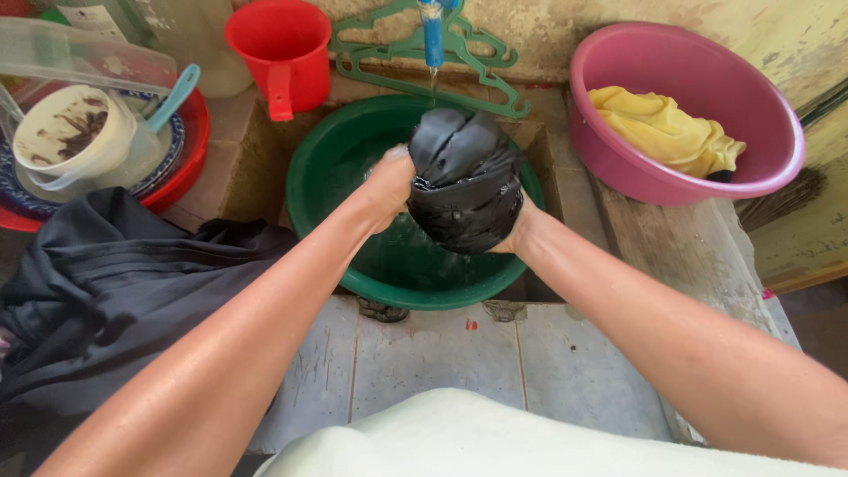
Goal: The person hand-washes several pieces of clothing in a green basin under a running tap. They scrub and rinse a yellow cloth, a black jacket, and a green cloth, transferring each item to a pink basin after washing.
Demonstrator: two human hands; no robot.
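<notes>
Over the round green plastic basin (353, 177), the left hand (389, 181) and right hand (521, 231) each keep a clamped grip on a glossy, sodden black cloth bundle (464, 177), beneath a thin stream from the blue tap (433, 40).

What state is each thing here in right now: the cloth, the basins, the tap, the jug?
Black cloth: wet, bunched, squeezed between left hand and right hand.
Green basin: holds water.
Tap: thin stream running.
Pink basin: holds crumpled yellow cloth.
Red jug: upright.
Dark clothes: heaped at left.
</notes>
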